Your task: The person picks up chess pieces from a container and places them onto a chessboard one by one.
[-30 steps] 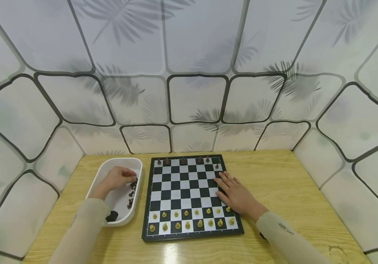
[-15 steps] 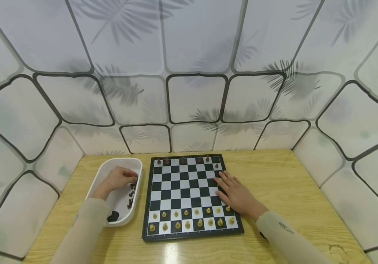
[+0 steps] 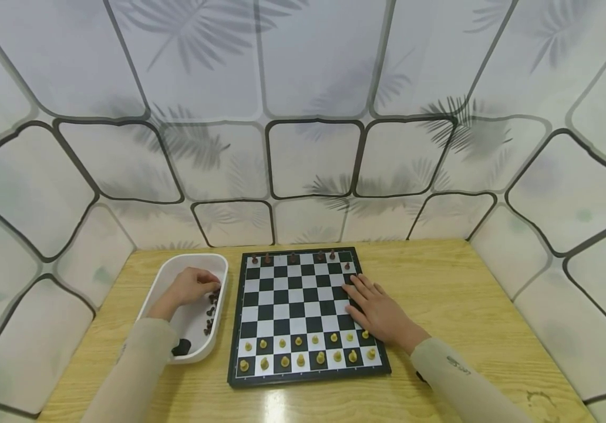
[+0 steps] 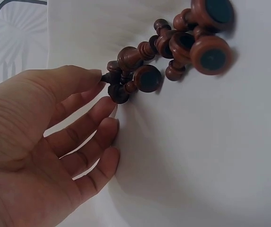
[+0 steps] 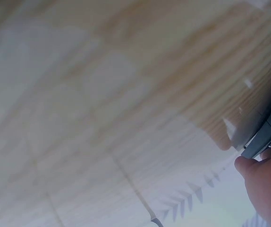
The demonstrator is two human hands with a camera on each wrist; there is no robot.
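Inside a white plastic tub (image 3: 221, 265), my left hand (image 3: 189, 286) reaches to the right wall. In the left wrist view its thumb and forefinger pinch the dark tip of a chess piece (image 4: 110, 77), partly hidden by other pieces; the remaining fingers are bent loosely below. Several reddish-brown chess pieces (image 4: 147, 78) lie tumbled along that wall. My right hand (image 3: 379, 311) lies spread over the right edge of a black-and-white chessboard (image 3: 296, 310). In the right wrist view part of this hand (image 5: 270, 189) shows against the board's dark side (image 5: 267, 135).
Two rows of yellow chess pieces (image 3: 300, 359) stand along the board's near side. A few reddish-brown pieces (image 3: 293, 258) stand near its far edge. A black object (image 3: 181, 347) lies in the tub's near end. Patterned curtain (image 3: 316, 158) surrounds the wooden table (image 3: 440, 276).
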